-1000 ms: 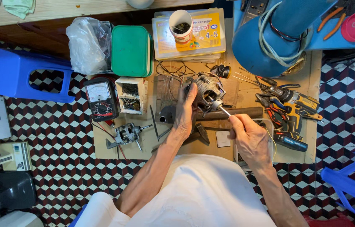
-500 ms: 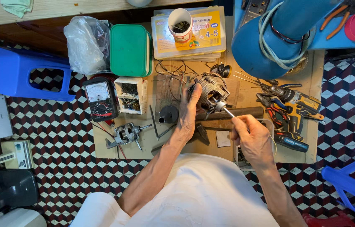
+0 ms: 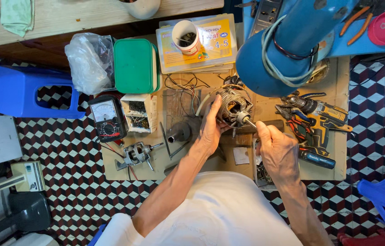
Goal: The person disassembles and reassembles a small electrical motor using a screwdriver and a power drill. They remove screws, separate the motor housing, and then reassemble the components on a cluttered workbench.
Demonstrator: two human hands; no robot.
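Two hands at work — left hand (image 3: 210,130) cups a small motor (image 3: 231,107) on the worktop (image 3: 274,102), steadying it; right hand (image 3: 278,150) pinches a thin tool (image 3: 251,122) at its shaft. Multimeter (image 3: 107,118) — parked aside, left.

Bright, even overhead light, soft short shadows, sharp focus throughout, with slight wide-angle bending toward the edges.

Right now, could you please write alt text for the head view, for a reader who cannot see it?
Seen from above, a left hand steadies a small electric motor on a wooden board while the right hand applies a thin tool to its shaft. A multimeter lies left, a cordless drill right.
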